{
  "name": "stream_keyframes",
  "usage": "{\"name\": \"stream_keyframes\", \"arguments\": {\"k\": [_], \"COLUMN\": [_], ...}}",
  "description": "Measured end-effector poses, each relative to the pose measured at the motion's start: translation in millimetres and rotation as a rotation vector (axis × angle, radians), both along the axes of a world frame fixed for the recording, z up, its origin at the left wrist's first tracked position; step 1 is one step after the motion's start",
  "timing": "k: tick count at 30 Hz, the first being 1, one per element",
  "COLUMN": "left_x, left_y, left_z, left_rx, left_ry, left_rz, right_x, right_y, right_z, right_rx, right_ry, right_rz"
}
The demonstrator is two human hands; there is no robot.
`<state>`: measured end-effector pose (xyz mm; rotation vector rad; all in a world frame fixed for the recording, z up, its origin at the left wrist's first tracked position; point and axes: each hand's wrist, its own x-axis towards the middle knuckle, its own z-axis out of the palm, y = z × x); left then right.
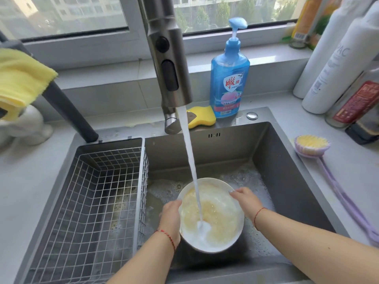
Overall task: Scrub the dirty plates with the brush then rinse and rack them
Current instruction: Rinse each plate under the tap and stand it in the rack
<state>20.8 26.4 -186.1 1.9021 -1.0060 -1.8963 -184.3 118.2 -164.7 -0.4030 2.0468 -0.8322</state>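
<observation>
a: start at the left. what's there?

b: a yellow cloth (19, 76) draped over a dark bar, and under it a white ceramic figure (26, 128). then the wire rack basket (90, 193) set in the left part of the sink (287, 160).

a: and the hands?

b: the left hand (171, 217) grips the left rim of a white plate (211, 215), fingers curled under the edge. the right hand (246, 198) holds the far right rim, fingers bent over it. the plate sits tilted above the sink floor, yellowish suds across its face.

a: water running?

b: yes, a stream (191, 165) from the grey pull-down faucet (168, 58) lands on the near part of the plate. foam lies on the sink floor behind it.

a: further right?

b: a yellow sponge (202, 117) on the sink ledge, touching a blue pump bottle of dish soap (229, 78); its label has chinese characters i can't read surely. the purple long-handled brush (311, 147), yellow bristles up, lies on the counter right of the sink. behind it, white bottles (336, 64), one reading "pac", and a jar with a red label (356, 103).
</observation>
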Motion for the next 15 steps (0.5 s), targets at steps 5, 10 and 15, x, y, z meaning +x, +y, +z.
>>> {"name": "stream_keyframes", "arguments": {"k": [5,10,15], "left_x": [-0.1,1.1,-2.9], "left_y": [6.1,7.6,10.1], "left_z": [22.6,33.0,41.7], "left_rx": [-0.049,0.053,0.065], "left_ry": [-0.118,-0.122,-0.088], "left_rz": [-0.035,-0.041,-0.036], "right_x": [1.5,-4.6,-1.9], "right_y": [0.1,-8.6,-16.1], "right_z": [2.9,-2.8,-4.8], "right_rx": [0.112,0.278,0.374], "right_ry": [0.259,0.265,0.313], "right_rz": [0.071,0.115,0.147]}}
